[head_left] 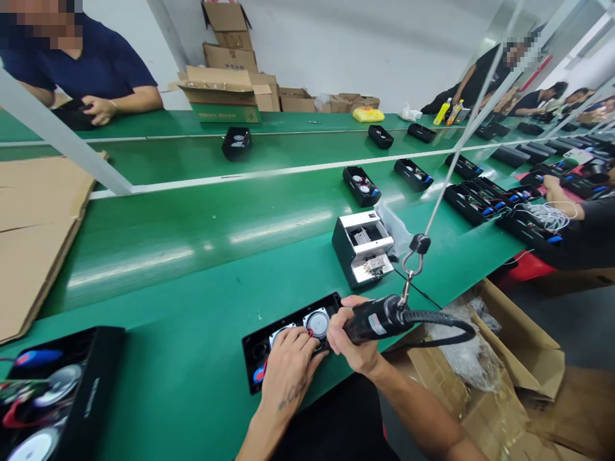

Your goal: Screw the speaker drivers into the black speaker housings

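A black speaker box lies open in front of me, with round speaker drivers, red wires and a blue part inside. My left hand reaches over its near wall, fingers down on the parts inside and thumb along the near side, holding it. In my right hand is a black electric screwdriver, held level over the box's right end. Its tip is hidden by my fingers. The tool hangs from a cable with a metal hook, and a thick black cord loops from its back.
A silver-black screw feeder stands beyond the box. Another speaker box sits at the near left, beside flat cardboard. More boxes lie along the green conveyor. Cartons are at the lower right; co-workers sit across and to the right.
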Motion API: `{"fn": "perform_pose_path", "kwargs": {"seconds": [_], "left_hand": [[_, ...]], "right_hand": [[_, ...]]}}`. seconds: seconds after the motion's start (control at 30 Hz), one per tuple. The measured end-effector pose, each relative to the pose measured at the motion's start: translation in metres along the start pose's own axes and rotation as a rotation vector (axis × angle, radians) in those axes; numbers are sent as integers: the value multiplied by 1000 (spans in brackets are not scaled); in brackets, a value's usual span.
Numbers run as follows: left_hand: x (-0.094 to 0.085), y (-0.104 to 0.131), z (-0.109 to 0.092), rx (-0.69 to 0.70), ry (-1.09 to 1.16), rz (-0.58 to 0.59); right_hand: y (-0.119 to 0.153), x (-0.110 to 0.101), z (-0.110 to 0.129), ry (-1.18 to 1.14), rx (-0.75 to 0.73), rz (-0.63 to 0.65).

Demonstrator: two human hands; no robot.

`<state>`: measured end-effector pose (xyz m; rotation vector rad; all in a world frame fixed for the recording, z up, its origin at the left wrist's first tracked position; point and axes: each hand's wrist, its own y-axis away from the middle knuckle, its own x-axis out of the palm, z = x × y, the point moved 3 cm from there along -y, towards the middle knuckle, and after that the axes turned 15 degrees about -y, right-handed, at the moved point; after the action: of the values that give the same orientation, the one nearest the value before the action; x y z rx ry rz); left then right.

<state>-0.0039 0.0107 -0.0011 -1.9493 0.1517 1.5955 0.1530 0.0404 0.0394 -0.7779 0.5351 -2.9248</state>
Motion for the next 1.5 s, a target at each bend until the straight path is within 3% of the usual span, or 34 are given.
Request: {"fn": "perform_pose_path", "kwargs": {"seconds": [0.2,0.47,0.6,0.8,1.13,1.3,1.5], "left_hand": [[2,0,0,-6,27,8],[2,0,1,-6,23,17],[-6,0,1,-23,54,-47],[-21,-3,2,-50,159,-242],[-30,-10,1,-65,309,-278],[-25,-6,3,-62,242,-278],[-16,1,3,-66,158,-266]], "right_hand": [[-5,7,14,19,-126,14],[-10,13,23,-46,-123,31],[-12,13,27,-146,-96,23],[-14,13,34,-225,-111,-24],[-12,19,47,-249,-169,-46],[-12,9,41,-228,-188,-134],[-6,11,14,-166,-116,-83]]}}
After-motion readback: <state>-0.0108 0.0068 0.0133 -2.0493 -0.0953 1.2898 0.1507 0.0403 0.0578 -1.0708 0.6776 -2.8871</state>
